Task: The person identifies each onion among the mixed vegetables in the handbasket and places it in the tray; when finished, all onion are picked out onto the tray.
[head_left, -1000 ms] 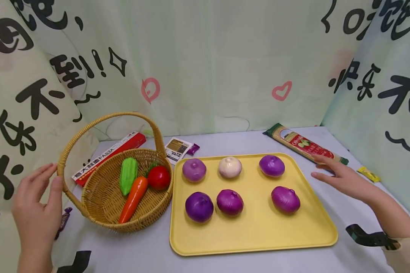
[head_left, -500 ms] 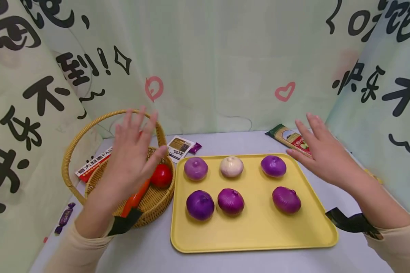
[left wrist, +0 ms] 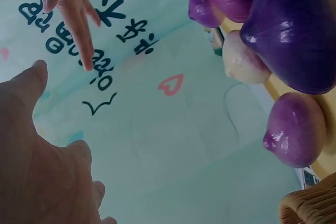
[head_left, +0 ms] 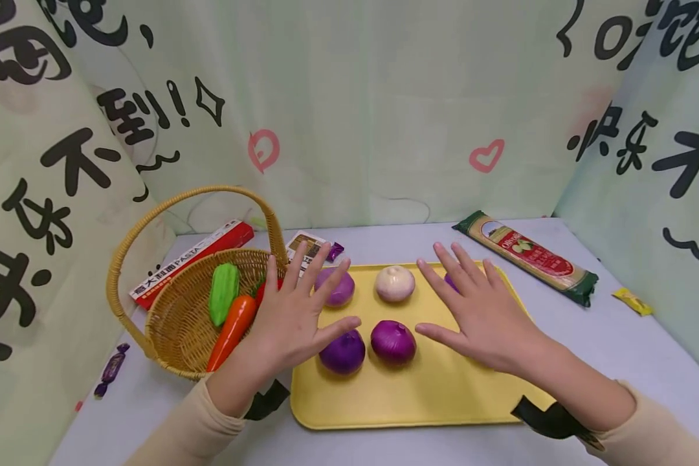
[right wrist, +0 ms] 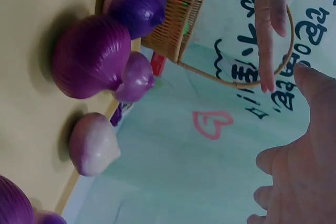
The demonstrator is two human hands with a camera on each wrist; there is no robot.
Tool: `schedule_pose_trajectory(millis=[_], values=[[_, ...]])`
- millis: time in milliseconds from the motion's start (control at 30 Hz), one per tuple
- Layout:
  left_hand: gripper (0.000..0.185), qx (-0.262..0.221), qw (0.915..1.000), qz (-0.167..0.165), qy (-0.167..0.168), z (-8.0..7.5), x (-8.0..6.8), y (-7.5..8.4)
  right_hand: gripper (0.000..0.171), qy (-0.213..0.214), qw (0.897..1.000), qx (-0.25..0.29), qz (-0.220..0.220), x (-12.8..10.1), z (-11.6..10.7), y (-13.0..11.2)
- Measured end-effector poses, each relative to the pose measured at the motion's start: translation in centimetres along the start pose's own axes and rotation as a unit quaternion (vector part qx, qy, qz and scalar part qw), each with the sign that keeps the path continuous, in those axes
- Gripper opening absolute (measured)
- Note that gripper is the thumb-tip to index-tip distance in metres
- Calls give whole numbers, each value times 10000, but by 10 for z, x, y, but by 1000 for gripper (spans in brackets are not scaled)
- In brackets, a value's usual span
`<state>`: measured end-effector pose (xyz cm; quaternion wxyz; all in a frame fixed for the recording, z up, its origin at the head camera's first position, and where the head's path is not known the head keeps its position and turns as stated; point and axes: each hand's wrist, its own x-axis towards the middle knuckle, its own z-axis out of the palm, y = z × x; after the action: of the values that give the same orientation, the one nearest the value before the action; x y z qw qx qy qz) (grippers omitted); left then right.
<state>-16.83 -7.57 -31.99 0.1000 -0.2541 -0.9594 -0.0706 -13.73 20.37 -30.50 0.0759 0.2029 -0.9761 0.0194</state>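
My left hand (head_left: 294, 320) hovers with fingers spread above the left part of the yellow tray (head_left: 431, 408), holding nothing. Over the tray's right part my right hand (head_left: 483, 317) is spread the same way, also with nothing in it. Between the hands lie a magenta onion (head_left: 393, 343) and a whitish onion (head_left: 395, 283). A dark purple onion (head_left: 342, 354) and a lighter purple onion (head_left: 338, 288) are partly behind the left hand. The right hand hides most of another purple onion (head_left: 450, 282). Beside the tray, a wicker basket (head_left: 177, 330) contains a green vegetable (head_left: 224, 293), a carrot (head_left: 233, 330) and a mostly covered tomato (head_left: 262, 291).
A red pasta box (head_left: 192, 262) lies behind the basket, whose tall handle (head_left: 113, 272) arches up. A noodle packet (head_left: 527, 255) and a yellow sweet (head_left: 633, 301) are on the right. One purple-wrapped sweet (head_left: 112, 371) lies at left. Fabric walls surround the table.
My left hand has come from beside the basket handle, across the basket, to above the tray. My right hand has moved left from near the noodle packet to over the tray.
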Motion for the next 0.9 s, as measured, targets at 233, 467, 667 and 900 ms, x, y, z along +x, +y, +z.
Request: schedule_pose_trajectory(millis=[233, 467, 667, 900], values=[[80, 136, 9995, 234, -153, 8, -6, -2, 82, -56, 9999, 147, -11, -5, 17, -12], [81, 92, 9993, -8, -351, 12, -10, -2, 84, -125, 9999, 48, -24, -2, 22, -17], [82, 146, 9990, -136, -405, 16, -11, -4, 84, -160, 9998, 94, -19, -1, 27, -18], [81, 140, 9993, -127, -307, 16, -11, -5, 84, -165, 9997, 154, 4, 1, 29, -20]])
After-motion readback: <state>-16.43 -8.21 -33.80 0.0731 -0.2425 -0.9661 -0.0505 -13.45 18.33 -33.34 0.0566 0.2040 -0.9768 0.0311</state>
